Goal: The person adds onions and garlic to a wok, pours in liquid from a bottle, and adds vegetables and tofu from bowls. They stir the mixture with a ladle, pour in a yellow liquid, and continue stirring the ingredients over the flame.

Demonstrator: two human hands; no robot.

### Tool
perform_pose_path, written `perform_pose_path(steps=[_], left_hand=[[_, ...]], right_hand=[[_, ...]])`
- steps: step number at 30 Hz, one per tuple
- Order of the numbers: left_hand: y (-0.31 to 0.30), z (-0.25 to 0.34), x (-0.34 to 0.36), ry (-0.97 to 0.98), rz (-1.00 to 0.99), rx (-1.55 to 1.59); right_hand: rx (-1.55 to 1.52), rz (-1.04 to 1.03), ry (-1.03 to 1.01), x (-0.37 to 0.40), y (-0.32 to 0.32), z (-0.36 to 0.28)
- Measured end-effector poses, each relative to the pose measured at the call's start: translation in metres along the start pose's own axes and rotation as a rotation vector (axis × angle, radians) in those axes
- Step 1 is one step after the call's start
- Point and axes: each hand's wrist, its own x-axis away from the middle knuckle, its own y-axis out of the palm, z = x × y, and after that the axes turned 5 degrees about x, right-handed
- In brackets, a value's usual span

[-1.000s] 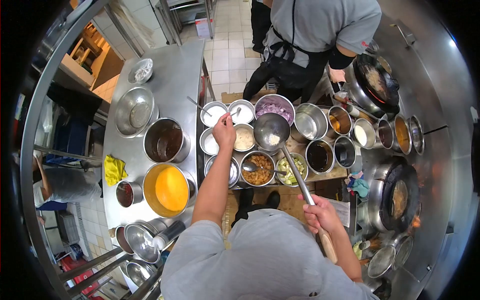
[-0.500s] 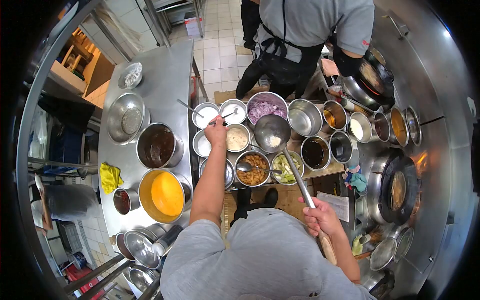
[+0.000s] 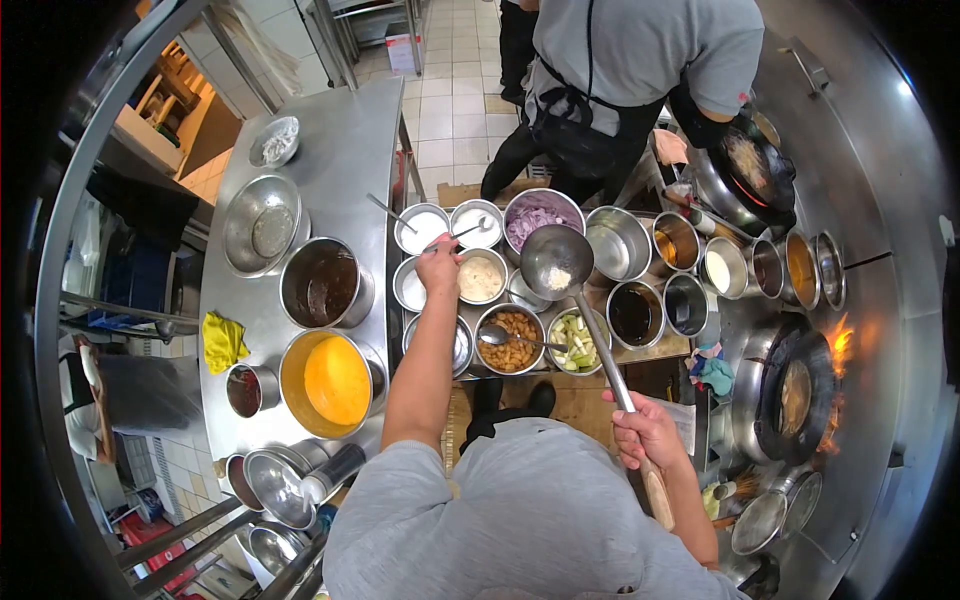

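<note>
My left hand (image 3: pixel 438 266) is closed round the handle of a small spoon (image 3: pixel 484 225). The spoon's bowl is over a metal pot of white powder (image 3: pixel 476 212). Close by that hand are another pot of white powder (image 3: pixel 421 240) with its own spoon and a pot of pale, beige seasoning (image 3: pixel 482 283). In my right hand (image 3: pixel 648 432) is the wooden handle of a long wok ladle (image 3: pixel 556 254). A little pale powder lies in the ladle's bowl, which hangs above the pots, near the chopped red onion (image 3: pixel 534 222).
Pots of brown chunks (image 3: pixel 512 335), cut green vegetables (image 3: pixel 572 340) and dark sauce (image 3: pixel 634 314) stand before me. A wok (image 3: pixel 790 395) sits over flames at right. A co-worker (image 3: pixel 620 70) stands ahead. Yellow liquid (image 3: pixel 336 380) fills a pot on the left steel table (image 3: pixel 345 140).
Flames beside the right-hand wok have grown taller and brighter. The whole view has shifted slightly. Both hands keep their hold on the spoon and the ladle.
</note>
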Motion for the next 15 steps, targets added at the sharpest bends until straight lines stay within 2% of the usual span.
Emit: perform_pose_path(steps=[5,8,11,14,15], left_hand=[[-0.002,0.027,0.026,-0.013,0.01,0.089],[0.005,0.058,0.065,0.026,-0.048,0.07],[0.01,0.084,0.123,0.147,-0.185,-0.087],[0.003,0.088,0.15,0.441,-0.101,-0.353],[0.0,0.098,0.15,0.422,0.005,-0.479]], right_hand=[[-0.006,-0.016,-0.003,-0.003,-0.001,-0.002],[0.001,-0.032,-0.015,-0.01,-0.001,-0.004],[-0.01,-0.038,-0.017,-0.02,0.005,-0.005],[-0.038,-0.077,0.002,-0.024,0.007,-0.006],[-0.049,-0.094,0.01,-0.024,0.008,-0.007]])
